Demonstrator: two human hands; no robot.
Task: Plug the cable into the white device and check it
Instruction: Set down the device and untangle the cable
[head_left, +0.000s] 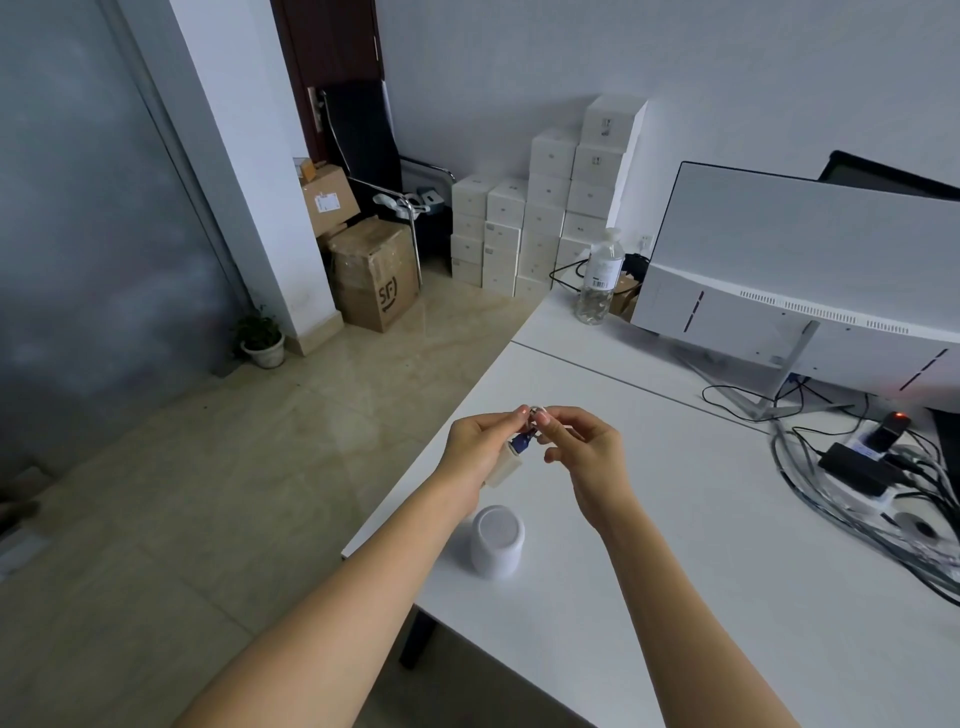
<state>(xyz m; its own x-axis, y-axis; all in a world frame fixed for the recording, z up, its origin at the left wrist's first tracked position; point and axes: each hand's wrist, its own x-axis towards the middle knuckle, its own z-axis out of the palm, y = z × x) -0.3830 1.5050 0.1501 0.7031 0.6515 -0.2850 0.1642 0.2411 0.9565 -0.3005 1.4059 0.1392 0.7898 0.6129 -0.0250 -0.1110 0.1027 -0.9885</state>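
Observation:
A white cylindrical device (497, 540) stands upright on the white table (701, 545), near its left edge, just below my hands. My left hand (480, 447) grips a white power adapter (505, 465) with a small bundled cable (524, 440) that has a blue band. My right hand (582, 457) pinches the top of that cable bundle with thumb and forefinger. Both hands hover above the table, a short way beyond the device. The cable's plug end is hidden by my fingers.
A white monitor (795, 270) seen from behind stands at the back right, and a clear water bottle (600, 280) is beside it. A power strip (878, 457) with tangled cables lies at the right. Stacked white boxes (550, 208) and cardboard cartons (374, 270) sit on the floor.

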